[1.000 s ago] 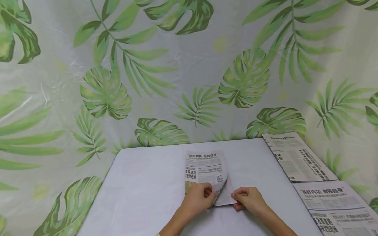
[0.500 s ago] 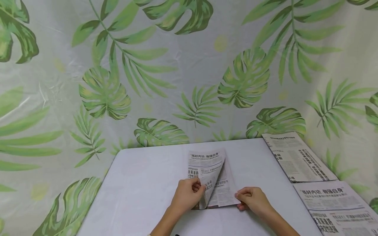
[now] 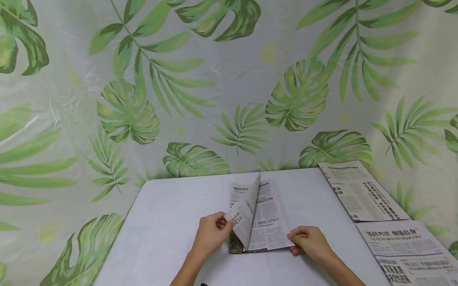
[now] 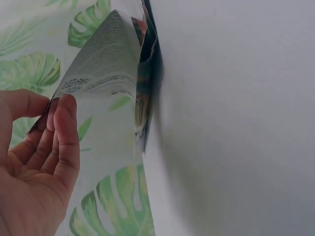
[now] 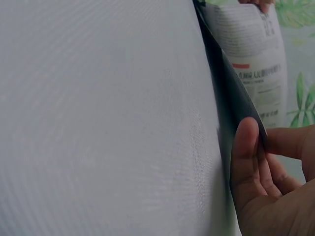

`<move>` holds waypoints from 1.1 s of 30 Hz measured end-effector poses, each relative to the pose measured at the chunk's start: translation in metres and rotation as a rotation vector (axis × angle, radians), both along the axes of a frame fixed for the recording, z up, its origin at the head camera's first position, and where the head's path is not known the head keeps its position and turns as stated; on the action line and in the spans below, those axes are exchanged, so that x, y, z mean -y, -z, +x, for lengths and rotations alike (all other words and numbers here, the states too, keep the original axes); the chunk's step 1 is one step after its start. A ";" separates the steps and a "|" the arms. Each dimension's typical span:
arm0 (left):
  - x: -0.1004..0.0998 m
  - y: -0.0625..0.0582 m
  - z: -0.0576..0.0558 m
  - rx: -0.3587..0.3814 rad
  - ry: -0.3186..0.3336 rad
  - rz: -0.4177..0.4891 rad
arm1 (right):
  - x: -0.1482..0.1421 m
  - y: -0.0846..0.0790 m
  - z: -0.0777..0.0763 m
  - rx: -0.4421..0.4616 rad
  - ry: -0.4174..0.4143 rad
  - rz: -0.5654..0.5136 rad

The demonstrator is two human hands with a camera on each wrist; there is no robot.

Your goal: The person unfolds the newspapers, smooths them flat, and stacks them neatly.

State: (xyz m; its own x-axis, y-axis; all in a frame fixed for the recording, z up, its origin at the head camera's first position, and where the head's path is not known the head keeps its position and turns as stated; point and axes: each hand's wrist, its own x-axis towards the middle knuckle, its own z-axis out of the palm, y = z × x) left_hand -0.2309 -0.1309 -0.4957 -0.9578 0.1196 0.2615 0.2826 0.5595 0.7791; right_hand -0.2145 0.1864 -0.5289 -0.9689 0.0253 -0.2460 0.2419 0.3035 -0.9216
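A folded newspaper point(image 3: 266, 222) lies on the white table in the head view, one leaf partly lifted and curling to the left. My left hand point(image 3: 211, 234) pinches the corner of that leaf between thumb and fingers; the left wrist view shows the raised leaf point(image 4: 103, 59) held the same way by the left hand point(image 4: 39, 152). On the other side, my right hand point(image 3: 309, 242) pinches the lower right corner of the newspaper. In the right wrist view the right hand point(image 5: 270, 172) has its thumb and fingers on the paper's edge, slightly raised from the table.
Two more folded newspapers lie along the table's right side, one farther back point(image 3: 361, 190) and one nearer point(image 3: 411, 252). The white tabletop point(image 3: 168, 222) reaches back to a leaf-patterned curtain point(image 3: 229, 87).
My left hand has moved left, drawing the leaf's corner up and over so that more of the page beneath shows. The right hand has shifted slightly right, still gripping its corner.
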 end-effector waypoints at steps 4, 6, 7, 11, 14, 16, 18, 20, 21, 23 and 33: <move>0.009 -0.001 0.000 0.015 -0.010 0.030 | 0.000 -0.001 -0.001 0.003 0.030 0.013; 0.015 -0.001 -0.001 0.010 -0.021 0.043 | -0.002 -0.002 -0.001 0.001 0.032 0.016; 0.017 -0.002 -0.001 0.006 -0.030 0.049 | -0.003 -0.002 -0.001 -0.003 0.030 0.019; 0.028 -0.003 -0.003 0.006 -0.070 0.062 | -0.008 -0.004 -0.001 -0.020 0.026 0.014; 0.034 -0.004 -0.004 0.017 -0.094 0.074 | -0.012 -0.005 -0.002 -0.030 0.028 0.014; 0.038 -0.004 -0.004 0.013 -0.112 0.073 | -0.014 -0.004 -0.003 -0.033 0.030 0.017; 0.041 -0.004 -0.005 0.011 -0.135 0.075 | -0.015 -0.004 -0.004 -0.031 0.034 0.020; 0.044 -0.004 -0.005 0.012 -0.159 0.075 | -0.016 -0.003 -0.005 -0.029 0.045 0.029; 0.045 -0.004 -0.006 0.014 -0.168 0.075 | -0.017 -0.003 -0.005 -0.026 0.052 0.031; 0.047 -0.003 -0.006 0.022 -0.187 0.080 | -0.018 -0.002 -0.005 -0.020 0.065 0.038; 0.057 -0.001 -0.006 0.037 -0.255 0.076 | -0.024 -0.001 -0.007 -0.020 0.094 0.043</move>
State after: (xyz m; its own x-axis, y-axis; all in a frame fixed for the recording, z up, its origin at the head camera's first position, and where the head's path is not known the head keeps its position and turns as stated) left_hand -0.2369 -0.1880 -0.4952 -0.9636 -0.1455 0.2245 0.1102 0.5488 0.8287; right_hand -0.2219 0.2105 -0.5283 -0.9664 0.1266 -0.2237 0.2532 0.3197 -0.9131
